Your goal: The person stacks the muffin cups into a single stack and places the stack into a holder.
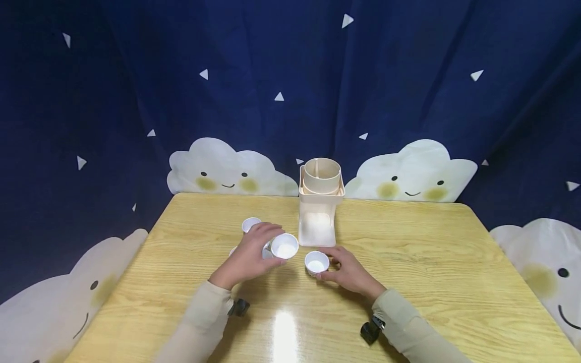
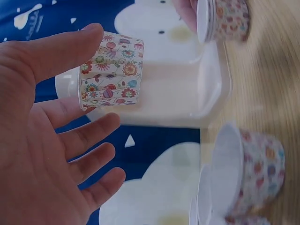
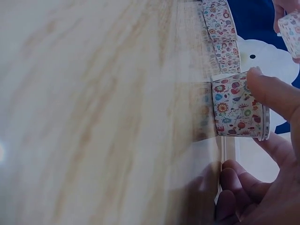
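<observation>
Raised above the table, my left hand [image 1: 251, 254] pinches a small paper cup [image 1: 285, 246] [image 2: 112, 72] between thumb and index finger. Its other fingers spread apart in the left wrist view. The cup is white inside, with a colourful flower print outside. To its right, my right hand [image 1: 350, 272] grips another printed paper cup [image 1: 316, 262] [image 3: 238, 105] standing upright on the table, thumb on one side and fingers on the other. Doubled rims in the wrist views show cups nested there. More printed cups [image 2: 258, 171] [image 3: 225, 47] stand left of them, partly hidden behind my left hand.
A cream plastic stand [image 1: 316, 222] with a round holder [image 1: 322, 174] on top stands at the table's back middle, just beyond the hands. The wooden table [image 1: 436, 262] meets a dark blue curtain [image 1: 290, 50] with white cloud shapes behind it.
</observation>
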`<state>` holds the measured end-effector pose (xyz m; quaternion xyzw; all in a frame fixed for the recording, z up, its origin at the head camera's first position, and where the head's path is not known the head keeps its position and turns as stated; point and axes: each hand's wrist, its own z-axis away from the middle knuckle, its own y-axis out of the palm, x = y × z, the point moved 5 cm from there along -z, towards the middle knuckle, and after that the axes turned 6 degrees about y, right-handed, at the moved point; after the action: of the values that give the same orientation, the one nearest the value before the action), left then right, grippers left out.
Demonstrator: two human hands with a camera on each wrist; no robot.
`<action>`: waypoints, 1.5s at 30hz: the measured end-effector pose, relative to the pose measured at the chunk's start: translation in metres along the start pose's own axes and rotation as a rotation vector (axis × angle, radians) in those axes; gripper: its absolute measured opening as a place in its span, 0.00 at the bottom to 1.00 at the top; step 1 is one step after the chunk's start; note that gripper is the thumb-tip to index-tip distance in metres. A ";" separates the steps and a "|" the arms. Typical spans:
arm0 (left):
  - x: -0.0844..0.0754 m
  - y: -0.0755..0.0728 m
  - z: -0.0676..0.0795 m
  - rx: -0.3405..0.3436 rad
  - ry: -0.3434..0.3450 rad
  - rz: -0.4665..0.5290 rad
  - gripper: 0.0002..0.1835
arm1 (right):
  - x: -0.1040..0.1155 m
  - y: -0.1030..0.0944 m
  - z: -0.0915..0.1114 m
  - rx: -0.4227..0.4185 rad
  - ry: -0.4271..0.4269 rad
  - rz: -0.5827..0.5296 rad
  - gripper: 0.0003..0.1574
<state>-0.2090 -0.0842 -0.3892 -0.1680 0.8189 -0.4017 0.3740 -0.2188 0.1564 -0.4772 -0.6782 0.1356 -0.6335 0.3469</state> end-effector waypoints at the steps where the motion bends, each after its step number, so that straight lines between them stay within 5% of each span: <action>1: -0.002 0.002 -0.002 0.014 -0.002 0.009 0.34 | 0.000 0.000 0.000 0.003 0.004 0.001 0.39; 24: -0.015 0.037 -0.027 0.058 0.044 0.060 0.31 | 0.005 -0.004 0.001 -0.059 -0.080 0.030 0.40; 37: -0.011 0.049 -0.028 0.087 -0.006 0.058 0.33 | 0.007 -0.009 -0.001 -0.160 -0.085 0.185 0.37; 45: -0.007 0.055 -0.029 0.131 -0.028 0.062 0.34 | 0.001 -0.007 0.001 -0.155 -0.016 0.172 0.37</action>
<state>-0.2244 -0.0307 -0.4179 -0.1231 0.7904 -0.4404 0.4077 -0.2191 0.1610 -0.4715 -0.6939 0.2390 -0.5836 0.3476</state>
